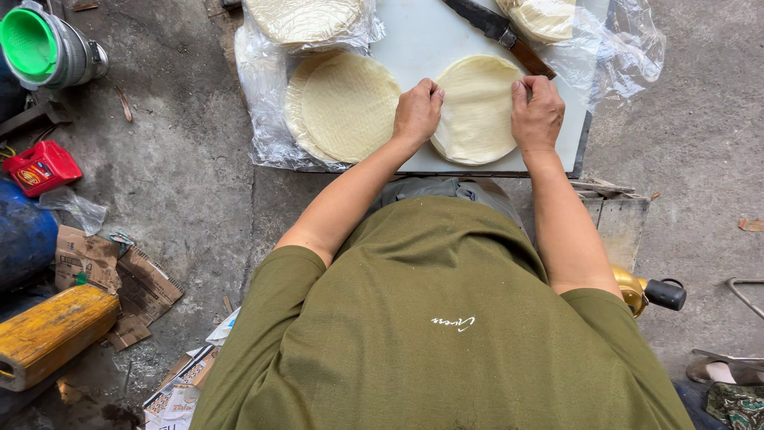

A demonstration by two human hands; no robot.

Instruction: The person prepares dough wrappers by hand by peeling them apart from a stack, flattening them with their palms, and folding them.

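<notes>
- On the white cutting board [422, 40], at its near edge: a small stack of round, pale flat wrappers [477, 107], lying flat between the person's two hands.
- Left hand [417, 111]: palm down, fingers curled, fingertips pressing on the left rim of the wrapper stack; it grasps nothing, only rests on the edge.
- Right hand [537, 111]: palm down, fingers bent, fingertips on the right rim of the same stack; likewise pressing rather than gripping.
- Knife [500, 33] with dark blade and brown wooden handle: lying slantwise on the board just beyond the stack, handle end close to the right hand, not touched by it.
- Second stack of round wrappers [346, 103]: to the left of the left hand, resting on clear plastic wrap [267, 119] that overhangs the board's left edge.
- Two further wrapper piles, at upper left [302, 17] and upper right [545, 17]: partly cut off by the frame, each in clear plastic.
- Olive-green shirt [430, 318]: fills the lower foreground.
- Concrete floor [183, 167], left side: a metal container with a green funnel [30, 41], a red can [41, 167], a yellow block-shaped can [52, 330] and torn cardboard [111, 279], all well apart from the hands.
</notes>
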